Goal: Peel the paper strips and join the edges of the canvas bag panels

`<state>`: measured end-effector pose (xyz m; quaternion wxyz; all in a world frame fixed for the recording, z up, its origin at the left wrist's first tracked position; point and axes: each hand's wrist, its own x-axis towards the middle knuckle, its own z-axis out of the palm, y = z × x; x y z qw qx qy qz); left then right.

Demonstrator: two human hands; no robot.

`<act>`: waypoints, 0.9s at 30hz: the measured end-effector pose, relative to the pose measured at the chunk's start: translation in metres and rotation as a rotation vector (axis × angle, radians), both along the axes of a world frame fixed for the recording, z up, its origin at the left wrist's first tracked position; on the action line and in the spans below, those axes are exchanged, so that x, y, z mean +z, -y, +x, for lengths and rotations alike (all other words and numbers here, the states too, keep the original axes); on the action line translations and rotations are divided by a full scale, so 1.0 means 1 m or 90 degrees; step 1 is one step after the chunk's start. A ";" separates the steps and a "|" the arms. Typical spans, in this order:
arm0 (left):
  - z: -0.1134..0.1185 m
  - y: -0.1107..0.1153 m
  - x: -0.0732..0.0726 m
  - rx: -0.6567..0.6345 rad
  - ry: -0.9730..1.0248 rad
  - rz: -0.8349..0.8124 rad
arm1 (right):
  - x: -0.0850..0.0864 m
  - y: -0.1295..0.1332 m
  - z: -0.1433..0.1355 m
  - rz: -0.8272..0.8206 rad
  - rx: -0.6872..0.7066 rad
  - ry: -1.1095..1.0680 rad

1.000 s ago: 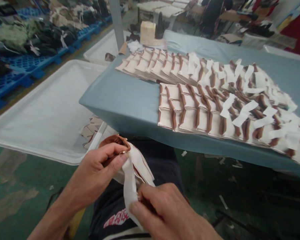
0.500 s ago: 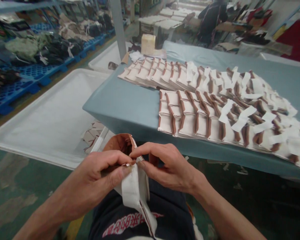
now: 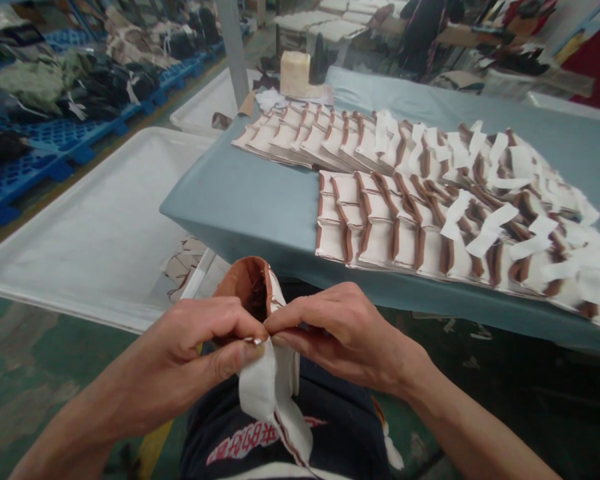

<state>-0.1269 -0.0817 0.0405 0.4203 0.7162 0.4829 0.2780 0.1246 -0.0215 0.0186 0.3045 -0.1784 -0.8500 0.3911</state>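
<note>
Close to my body I hold a fabric piece (image 3: 243,280), brown on its curved inner side and off-white outside. My left hand (image 3: 207,353) pinches its edge between thumb and forefinger, and a white strip (image 3: 257,387) hangs down below that pinch. My right hand (image 3: 343,333) is closed too, thumb and forefinger gripping the same edge right beside the left fingertips. A tiny pale bit shows at the left thumb; I cannot make out what it is. The lower part of the piece hangs in front of a dark apron (image 3: 340,427) with red lettering.
Rows of off-white, brown-edged fabric pieces (image 3: 380,233) overlap on a blue-covered table (image 3: 245,193), some with white strips. To the left stands a large white tray (image 3: 80,233). Blue pallets (image 3: 55,143) hold cloth bundles. A grey post (image 3: 233,53) rises by the table; a person (image 3: 423,33) is behind.
My right fingers have drawn together onto the edge next to my left thumb. The white strip has swung slightly left, and more of the brown inner side shows.
</note>
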 end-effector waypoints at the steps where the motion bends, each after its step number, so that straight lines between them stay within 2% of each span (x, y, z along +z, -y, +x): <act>1: 0.000 0.000 0.000 -0.018 0.012 0.002 | 0.002 0.000 0.000 -0.041 0.012 -0.013; 5: 0.000 -0.001 -0.004 -0.074 0.069 0.006 | 0.006 0.004 -0.001 -0.271 0.029 -0.044; 7: 0.001 -0.001 -0.007 -0.078 0.083 0.013 | 0.009 0.006 -0.001 -0.339 0.012 -0.052; 16: 0.003 -0.001 -0.008 -0.060 0.033 0.055 | 0.020 0.012 -0.001 -0.413 -0.048 0.008; 19: 0.004 -0.002 -0.009 -0.052 0.030 0.050 | 0.021 0.013 0.002 -0.333 -0.063 0.039; 27: 0.009 -0.004 -0.007 -0.031 0.035 0.026 | 0.024 0.020 0.010 0.146 -0.086 0.176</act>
